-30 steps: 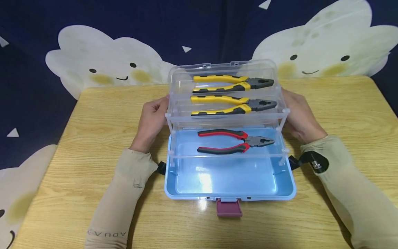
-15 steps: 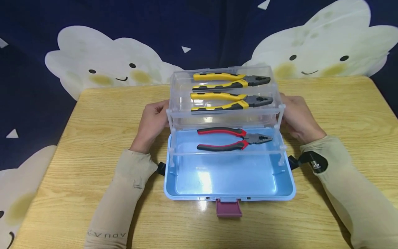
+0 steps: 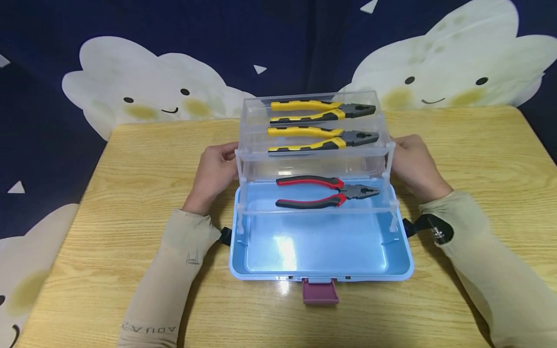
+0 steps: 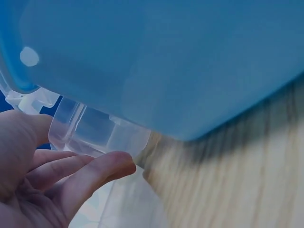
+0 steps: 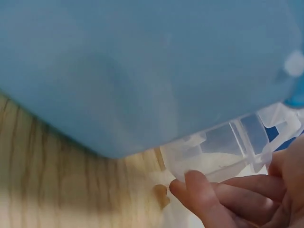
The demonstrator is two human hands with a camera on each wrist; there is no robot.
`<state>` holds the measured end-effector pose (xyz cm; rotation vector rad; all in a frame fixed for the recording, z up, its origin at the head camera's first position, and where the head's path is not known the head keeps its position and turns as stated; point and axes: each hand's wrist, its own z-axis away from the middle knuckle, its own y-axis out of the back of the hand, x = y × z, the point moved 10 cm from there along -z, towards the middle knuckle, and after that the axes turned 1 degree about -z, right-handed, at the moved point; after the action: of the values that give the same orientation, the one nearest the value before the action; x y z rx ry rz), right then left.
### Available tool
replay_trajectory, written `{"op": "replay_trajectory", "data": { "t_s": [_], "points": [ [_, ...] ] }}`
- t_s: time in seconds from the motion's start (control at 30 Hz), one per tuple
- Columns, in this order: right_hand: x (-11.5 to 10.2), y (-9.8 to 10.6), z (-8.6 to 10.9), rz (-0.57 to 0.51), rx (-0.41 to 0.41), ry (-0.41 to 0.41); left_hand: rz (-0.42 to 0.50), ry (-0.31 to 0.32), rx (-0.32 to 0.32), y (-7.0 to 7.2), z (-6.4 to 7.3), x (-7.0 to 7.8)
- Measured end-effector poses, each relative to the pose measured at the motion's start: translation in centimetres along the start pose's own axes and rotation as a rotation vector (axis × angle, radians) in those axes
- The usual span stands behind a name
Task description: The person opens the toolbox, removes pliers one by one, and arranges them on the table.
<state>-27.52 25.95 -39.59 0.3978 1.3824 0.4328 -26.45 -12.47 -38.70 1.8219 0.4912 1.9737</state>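
A light blue toolbox [image 3: 321, 277] stands opened on the table, its two clear trays raised on side arms. Two pairs of yellow-and-black combination pliers [image 3: 322, 113] lie in the upper tray [image 3: 254, 130]. In the lower tray [image 3: 261, 208] lies a red-and-black pair of combination pliers [image 3: 311, 192]. Behind the box hangs the folded-back clear lid [image 4: 99, 128]. My left hand [image 3: 214, 171] holds its left side between thumb and fingers. The right hand [image 3: 413, 166] holds the lid's right side, fingers beneath its edge in the right wrist view [image 5: 247, 194].
A purple latch [image 3: 320, 292] hangs from the toolbox's front edge. Wooden table top [image 3: 143, 183] extends on both sides. At the back, a dark blue cloth [image 3: 304, 43] printed with smiling clouds meets the table's far edge.
The lid has swung further back and down behind the toolbox, both hands following it. Both trays, with their pliers, have shifted slightly backward.
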Motion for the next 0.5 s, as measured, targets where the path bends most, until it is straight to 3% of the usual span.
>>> {"op": "replay_trajectory", "data": {
  "t_s": [0.2,0.5],
  "points": [
    [0.17,0.00,0.04,0.163,0.015,-0.014,-0.061,-0.022,0.005,-0.08,0.12,0.25],
    [0.19,0.21,-0.04,0.239,0.038,-0.004,-0.109,-0.024,0.037,0.10,0.02,0.12]
  ]
}}
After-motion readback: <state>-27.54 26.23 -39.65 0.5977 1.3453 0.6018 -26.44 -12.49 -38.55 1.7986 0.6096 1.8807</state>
